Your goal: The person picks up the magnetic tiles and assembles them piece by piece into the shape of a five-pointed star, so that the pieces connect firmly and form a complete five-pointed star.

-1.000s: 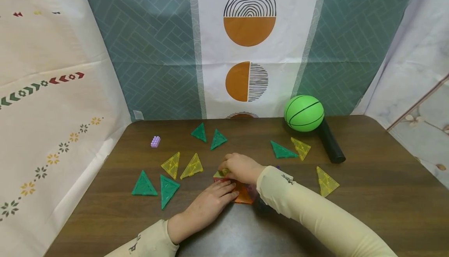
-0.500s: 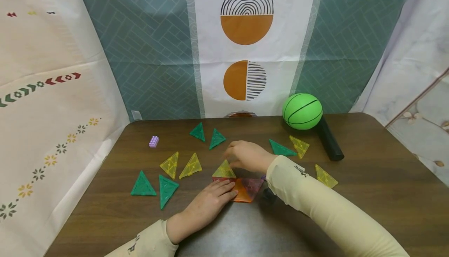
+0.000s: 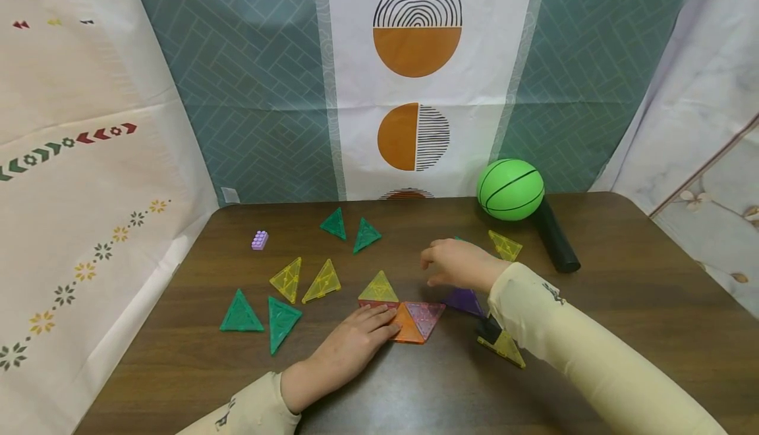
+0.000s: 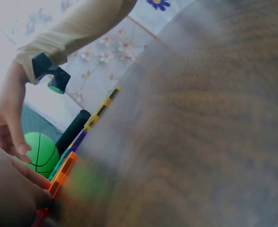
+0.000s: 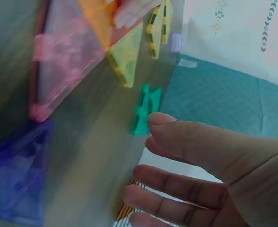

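Note:
My left hand (image 3: pixel 358 336) lies with its fingers resting on a red triangular tile (image 3: pixel 370 303) and an orange one (image 3: pixel 409 326), both flat on the table. A pink tile (image 3: pixel 425 316) adjoins the orange on the right. Above the red tile's far edge sits a yellow triangular tile (image 3: pixel 379 289). My right hand (image 3: pixel 459 265) hovers over the table with loosely bent fingers and nothing in them, as the right wrist view confirms. Near it lies a purple tile (image 3: pixel 464 301); a green tile behind it is mostly hidden. Another yellow tile (image 3: pixel 504 348) shows beneath the right forearm.
Several green tiles (image 3: pixel 241 313) and yellow tiles (image 3: pixel 287 280) lie on the left side. A purple toy brick (image 3: pixel 259 240) stands at the far left. At the back right, a green ball (image 3: pixel 510 190) rests by a black cylinder (image 3: pixel 557 237). A yellow tile (image 3: pixel 505 246) is nearby.
My right hand has let go of the yellow tile by the red one and moved right, over the purple and green tiles. The left hand has stayed in place.

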A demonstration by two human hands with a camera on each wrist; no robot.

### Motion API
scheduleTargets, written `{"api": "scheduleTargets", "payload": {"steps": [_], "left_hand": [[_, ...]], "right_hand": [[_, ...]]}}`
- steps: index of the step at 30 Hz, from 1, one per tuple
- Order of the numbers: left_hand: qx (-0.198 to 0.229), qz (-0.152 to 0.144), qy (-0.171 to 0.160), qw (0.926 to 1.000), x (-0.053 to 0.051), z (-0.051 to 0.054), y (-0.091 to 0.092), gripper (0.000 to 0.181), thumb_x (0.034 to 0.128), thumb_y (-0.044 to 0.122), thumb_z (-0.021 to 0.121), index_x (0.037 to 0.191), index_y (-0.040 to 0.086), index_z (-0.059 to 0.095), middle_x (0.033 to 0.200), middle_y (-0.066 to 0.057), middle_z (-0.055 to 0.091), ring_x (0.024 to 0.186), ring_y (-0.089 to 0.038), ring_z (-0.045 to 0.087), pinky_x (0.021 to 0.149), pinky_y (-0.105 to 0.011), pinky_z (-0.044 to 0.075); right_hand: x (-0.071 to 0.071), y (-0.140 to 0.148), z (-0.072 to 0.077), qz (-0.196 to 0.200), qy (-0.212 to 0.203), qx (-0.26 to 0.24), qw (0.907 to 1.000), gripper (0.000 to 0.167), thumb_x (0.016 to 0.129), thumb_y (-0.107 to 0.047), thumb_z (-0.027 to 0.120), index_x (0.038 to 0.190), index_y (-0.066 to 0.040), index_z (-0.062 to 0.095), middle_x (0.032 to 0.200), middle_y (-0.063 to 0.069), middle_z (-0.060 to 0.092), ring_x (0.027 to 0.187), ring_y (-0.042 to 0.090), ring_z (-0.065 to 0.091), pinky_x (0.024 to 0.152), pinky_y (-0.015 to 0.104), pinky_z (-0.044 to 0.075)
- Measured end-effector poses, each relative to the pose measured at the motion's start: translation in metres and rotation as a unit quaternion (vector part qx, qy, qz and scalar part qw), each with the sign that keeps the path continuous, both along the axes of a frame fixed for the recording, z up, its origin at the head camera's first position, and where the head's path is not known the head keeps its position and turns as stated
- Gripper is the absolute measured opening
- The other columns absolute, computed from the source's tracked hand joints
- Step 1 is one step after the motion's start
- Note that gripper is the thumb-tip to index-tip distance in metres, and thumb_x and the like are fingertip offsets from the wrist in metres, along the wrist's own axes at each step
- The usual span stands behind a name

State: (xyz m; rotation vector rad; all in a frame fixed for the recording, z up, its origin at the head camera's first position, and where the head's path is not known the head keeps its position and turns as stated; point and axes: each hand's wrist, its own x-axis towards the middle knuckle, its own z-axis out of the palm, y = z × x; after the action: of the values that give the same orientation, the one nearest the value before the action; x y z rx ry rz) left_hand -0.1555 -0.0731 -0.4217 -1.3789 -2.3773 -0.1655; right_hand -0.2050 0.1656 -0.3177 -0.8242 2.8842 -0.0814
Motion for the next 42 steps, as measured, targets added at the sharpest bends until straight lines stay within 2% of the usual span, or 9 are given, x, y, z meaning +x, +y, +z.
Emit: {"api": "scheduleTargets", "payload": {"steps": [10, 14, 19, 32, 37, 42], "left_hand": [[0.019, -0.003, 0.001, 0.9998, -0.001, -0.002, 0.000, 0.025, 0.0879, 0.015, 0.066, 0.112, 0.016, 0.071, 0.122, -0.004, 0.068, 0.116, -0.019, 0.063, 0.098, -0.035, 0.050], [0.036, -0.010, -0.013, 0.9992, -0.002, -0.002, 0.000, 0.025, 0.0865, 0.018, 0.070, 0.111, 0.015, 0.072, 0.121, -0.005, 0.069, 0.115, -0.020, 0.063, 0.098, -0.036, 0.051], [0.050, -0.017, -0.033, 0.9980, -0.003, -0.002, -0.001, 0.027, 0.0854, 0.020, 0.072, 0.111, 0.014, 0.073, 0.122, -0.006, 0.068, 0.116, -0.021, 0.063, 0.098, -0.037, 0.050], [0.032, -0.006, -0.047, 0.9983, -0.002, -0.002, -0.001, 0.029, 0.0872, 0.021, 0.070, 0.116, 0.014, 0.071, 0.125, -0.006, 0.067, 0.118, -0.021, 0.061, 0.100, -0.038, 0.049], [0.029, -0.002, -0.048, 0.9984, -0.002, -0.002, -0.001, 0.028, 0.0877, 0.020, 0.070, 0.115, 0.014, 0.071, 0.125, -0.006, 0.066, 0.119, -0.021, 0.061, 0.100, -0.038, 0.049], [0.045, -0.008, -0.039, 0.9982, -0.002, -0.003, -0.001, 0.027, 0.0860, 0.021, 0.072, 0.113, 0.015, 0.072, 0.123, -0.006, 0.068, 0.117, -0.021, 0.062, 0.099, -0.038, 0.050]], "right_hand": [[0.011, 0.026, -0.022, -0.043, -0.049, 0.010, 0.9978, 0.026, 0.080, -0.025, 0.078, 0.098, -0.010, 0.068, 0.096, 0.006, 0.065, 0.087, 0.020, 0.063, 0.080, 0.037, 0.053], [0.018, 0.032, -0.032, -0.063, -0.046, 0.011, 0.9969, 0.031, 0.077, -0.025, 0.081, 0.101, -0.009, 0.069, 0.097, 0.007, 0.064, 0.086, 0.021, 0.064, 0.080, 0.038, 0.055], [0.022, 0.037, -0.040, -0.068, -0.031, 0.001, 0.9972, 0.032, 0.076, -0.022, 0.081, 0.103, -0.007, 0.069, 0.098, 0.009, 0.062, 0.086, 0.023, 0.065, 0.080, 0.039, 0.055], [0.017, 0.044, -0.045, -0.051, 0.016, -0.020, 0.9984, 0.032, 0.078, -0.022, 0.079, 0.103, -0.003, 0.070, 0.092, 0.009, 0.062, 0.080, 0.018, 0.062, 0.074, 0.034, 0.055], [0.012, 0.043, -0.048, -0.055, 0.020, -0.018, 0.9981, 0.032, 0.080, -0.022, 0.078, 0.105, -0.003, 0.070, 0.098, 0.011, 0.066, 0.087, 0.022, 0.066, 0.079, 0.037, 0.056], [0.005, 0.040, -0.052, -0.057, 0.022, -0.031, 0.9976, 0.032, 0.080, -0.021, 0.078, 0.105, -0.002, 0.069, 0.103, 0.012, 0.067, 0.093, 0.026, 0.067, 0.084, 0.040, 0.055]]}}
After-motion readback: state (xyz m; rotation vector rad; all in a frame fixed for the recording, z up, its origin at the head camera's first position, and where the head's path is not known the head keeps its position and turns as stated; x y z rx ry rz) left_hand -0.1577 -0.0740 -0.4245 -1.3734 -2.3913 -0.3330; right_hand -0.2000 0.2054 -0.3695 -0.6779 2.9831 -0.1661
